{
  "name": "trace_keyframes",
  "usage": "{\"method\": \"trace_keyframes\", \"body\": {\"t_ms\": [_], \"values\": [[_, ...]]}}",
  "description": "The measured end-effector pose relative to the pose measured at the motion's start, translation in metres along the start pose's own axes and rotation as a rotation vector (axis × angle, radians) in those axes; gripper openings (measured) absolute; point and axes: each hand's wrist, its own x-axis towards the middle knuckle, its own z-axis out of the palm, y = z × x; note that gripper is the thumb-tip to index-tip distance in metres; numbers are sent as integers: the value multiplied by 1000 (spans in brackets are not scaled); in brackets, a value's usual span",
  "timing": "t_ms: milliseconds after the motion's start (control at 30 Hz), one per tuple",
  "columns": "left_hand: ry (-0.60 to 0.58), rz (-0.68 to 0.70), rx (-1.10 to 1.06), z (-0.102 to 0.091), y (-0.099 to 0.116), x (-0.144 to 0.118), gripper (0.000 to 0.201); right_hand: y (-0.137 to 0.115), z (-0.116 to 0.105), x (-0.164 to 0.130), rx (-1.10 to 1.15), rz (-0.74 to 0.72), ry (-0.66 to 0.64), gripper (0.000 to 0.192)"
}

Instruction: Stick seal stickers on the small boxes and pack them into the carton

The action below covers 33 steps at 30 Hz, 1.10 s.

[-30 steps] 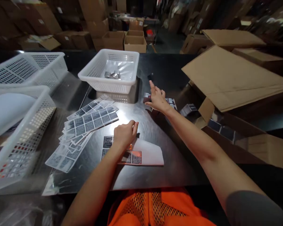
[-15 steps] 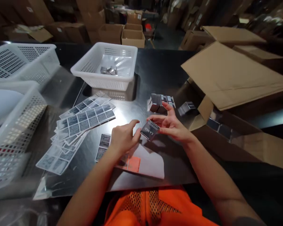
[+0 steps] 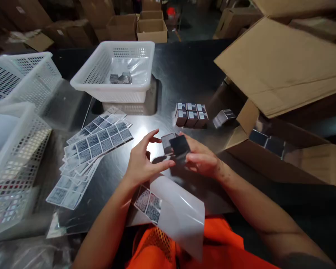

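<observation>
Both hands now meet over the table's middle — the right hand (image 3: 203,158) gripping a small dark box (image 3: 177,145), turned since a moment ago, the left hand (image 3: 141,164) with fingers spread, touching it; the label sheet (image 3: 168,203) has curled up at the near edge.

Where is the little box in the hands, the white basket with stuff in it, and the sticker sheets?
little box (image 3: 179,145), head view, dark top face
white basket (image 3: 116,94), head view, front wall
sticker sheets (image 3: 100,140), head view, top sheet
</observation>
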Motion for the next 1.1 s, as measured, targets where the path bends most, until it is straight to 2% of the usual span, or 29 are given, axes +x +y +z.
{"method": "trace_keyframes", "body": {"t_ms": [67, 133, 167, 233, 300, 333, 400, 467, 533, 600, 667, 733, 833, 1100], "values": [[-50, 11, -5, -4, 1, 2, 67, -6, 1, 2, -34, -187, -102, 15], [-123, 40, 3, -6, 1, 3, 47, -13, 1, 4, -137, -359, -121, 17], [-152, 46, 8, -7, 0, 4, 44, -18, 1, 5, -176, -405, -73, 21], [-169, 22, 19, -5, -1, 3, 51, -27, -3, 5, -175, -393, 107, 36], [-114, 23, 36, -1, -3, 2, 58, -36, -12, 3, -82, -287, 289, 52], [-75, 53, 46, 1, -4, 2, 58, -40, -16, 3, -19, -226, 347, 54], [-12, 149, 61, 4, -6, 2, 55, -46, -24, 2, 127, -142, 402, 42], [-13, 218, 78, 6, -9, 2, 54, -49, -27, 2, 274, -74, 440, 23], [-45, 235, 95, 7, -10, 2, 54, -50, -26, 3, 387, 86, 456, 13], [-65, 246, 108, 8, -10, 1, 55, -50, -24, 4, 431, 298, 416, 12], [-75, 250, 123, 9, -9, 0, 57, -51, -20, 4, 435, 465, 363, 24], [-79, 245, 145, 11, -7, -2, 58, -51, -17, 5, 429, 567, 344, 44], [-71, 247, 170, 14, -6, -5, 58, -52, -14, 5, 451, 658, 338, 60], [-80, 279, 197, 15, -4, -5, 60, -49, -13, 4, 414, 699, 318, 58]]}}
